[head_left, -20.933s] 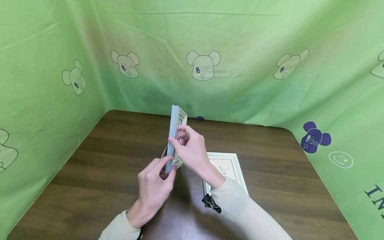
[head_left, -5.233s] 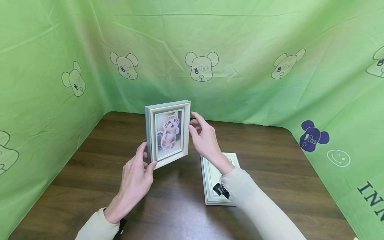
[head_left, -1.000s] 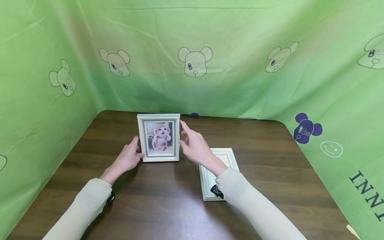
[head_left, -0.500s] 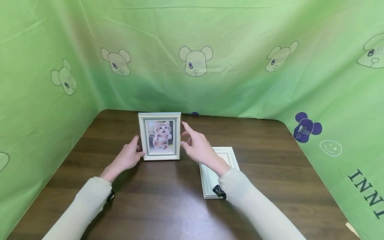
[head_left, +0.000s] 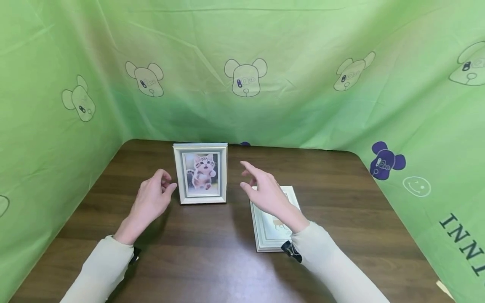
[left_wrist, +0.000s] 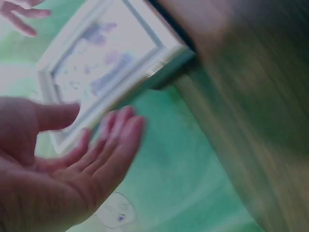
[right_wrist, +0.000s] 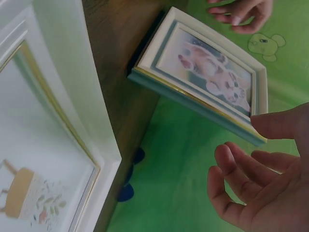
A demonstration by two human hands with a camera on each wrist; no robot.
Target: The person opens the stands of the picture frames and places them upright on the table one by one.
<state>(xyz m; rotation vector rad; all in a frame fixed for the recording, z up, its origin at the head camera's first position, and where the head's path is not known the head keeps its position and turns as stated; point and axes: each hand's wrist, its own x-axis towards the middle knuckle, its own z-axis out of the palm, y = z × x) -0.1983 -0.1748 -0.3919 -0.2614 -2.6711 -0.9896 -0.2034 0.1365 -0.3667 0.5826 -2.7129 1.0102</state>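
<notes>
A white picture frame [head_left: 202, 198] with a kitten picture stands upright toward the back of the wooden table. My left hand [head_left: 153, 195] is just off its left side, fingers loosely bent and holding nothing; the left wrist view, blurred, shows the same hand [left_wrist: 82, 159] with thumb and fingers apart. On the other side my right hand [head_left: 267, 191] hovers a little away from the frame's right edge, also holding nothing. A second white picture frame [head_left: 261, 235] lies flat beneath my right forearm, partly hidden by it. Its picture shows a small chair and leaves in the right wrist view.
The dark wooden table [head_left: 212, 261] reaches back to a green cloth backdrop [head_left: 295, 118] printed with bear heads, which also hangs at both sides. A small pale object [head_left: 444, 290] shows at the front right corner.
Earlier the kitten frame was held up in both hands; a second ago it stood on the table with fingers at both sides. Both hands have since come away from it, outward.
</notes>
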